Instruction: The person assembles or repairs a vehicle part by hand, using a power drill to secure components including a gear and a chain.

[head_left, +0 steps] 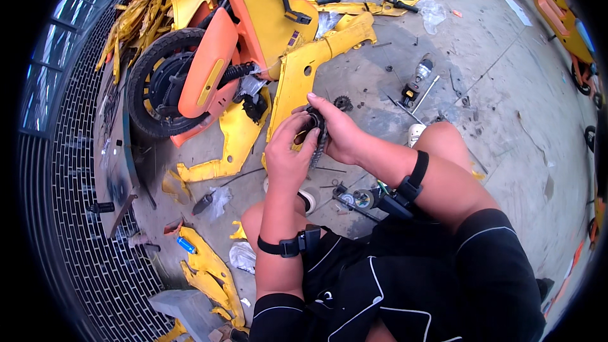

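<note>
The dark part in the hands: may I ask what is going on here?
The person's left hand and right hand hold a dark chain-like part between them, partly hidden. Ahead to the left is an orange and yellow scooter, with loose yellow panels beside it. What looks like a power tool lies on the floor at right.

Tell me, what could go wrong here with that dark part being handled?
The dark ribbed part might slip, as only the left hand and right hand appear to support it. The dark round piece lies loose on the floor and could get kicked away. The power tool lying near a white shoe may be a trip hazard.
</note>
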Motion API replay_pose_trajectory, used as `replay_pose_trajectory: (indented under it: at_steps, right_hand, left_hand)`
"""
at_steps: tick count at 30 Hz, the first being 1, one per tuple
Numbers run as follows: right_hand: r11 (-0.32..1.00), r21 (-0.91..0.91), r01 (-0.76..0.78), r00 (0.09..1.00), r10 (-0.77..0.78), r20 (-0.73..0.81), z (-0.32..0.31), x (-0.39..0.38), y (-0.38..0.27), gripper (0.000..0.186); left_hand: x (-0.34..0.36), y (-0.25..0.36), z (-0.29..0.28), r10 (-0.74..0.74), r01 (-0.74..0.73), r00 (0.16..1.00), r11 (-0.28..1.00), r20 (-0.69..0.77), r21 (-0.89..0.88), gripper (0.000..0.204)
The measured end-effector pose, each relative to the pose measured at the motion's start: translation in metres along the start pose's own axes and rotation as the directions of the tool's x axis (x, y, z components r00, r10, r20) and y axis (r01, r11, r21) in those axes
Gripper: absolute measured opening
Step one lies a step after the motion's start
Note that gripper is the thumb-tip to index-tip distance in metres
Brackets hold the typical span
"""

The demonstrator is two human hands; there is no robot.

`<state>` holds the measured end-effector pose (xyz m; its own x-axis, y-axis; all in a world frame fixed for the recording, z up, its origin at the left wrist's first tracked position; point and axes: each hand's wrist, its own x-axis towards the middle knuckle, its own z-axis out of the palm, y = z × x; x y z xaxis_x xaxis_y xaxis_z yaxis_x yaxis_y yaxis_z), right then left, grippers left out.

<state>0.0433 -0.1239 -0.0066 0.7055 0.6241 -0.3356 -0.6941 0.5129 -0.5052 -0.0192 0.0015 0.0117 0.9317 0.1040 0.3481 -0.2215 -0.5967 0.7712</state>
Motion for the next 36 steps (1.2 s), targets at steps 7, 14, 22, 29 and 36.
replay_pose_trajectory:
  at_steps: [7,14,22,29,36]
  right_hand:
    - [0.994,0.104,-0.017,1.000,0.018,-0.016,0.010,0.024,-0.003,0.046]
    - [0.984,0.179,0.003,0.995,0.015,-0.099,0.008,0.061,-0.001,0.041]
    - [0.988,0.143,0.067,0.961,-0.025,-0.276,0.006,0.063,-0.007,0.042]
    - [0.987,0.063,0.145,0.922,-0.112,-0.372,0.005,0.046,-0.017,0.043]
    - [0.964,0.041,0.262,0.880,-0.221,-0.421,-0.029,0.042,-0.017,0.040]
  left_hand:
    - [0.014,-0.010,0.005,-0.038,0.038,0.999,0.999,-0.038,0.000,0.034]
    - [0.033,-0.019,0.014,-0.022,0.029,0.999,0.982,-0.042,0.185,0.032]
    - [0.039,-0.019,0.028,-0.098,0.091,0.995,0.974,0.027,0.206,0.032]
    - [0.036,-0.013,0.033,-0.004,-0.009,0.992,0.995,0.126,0.104,0.033]
    - [0.027,0.003,0.060,0.011,-0.009,0.989,1.000,0.150,-0.016,0.038]
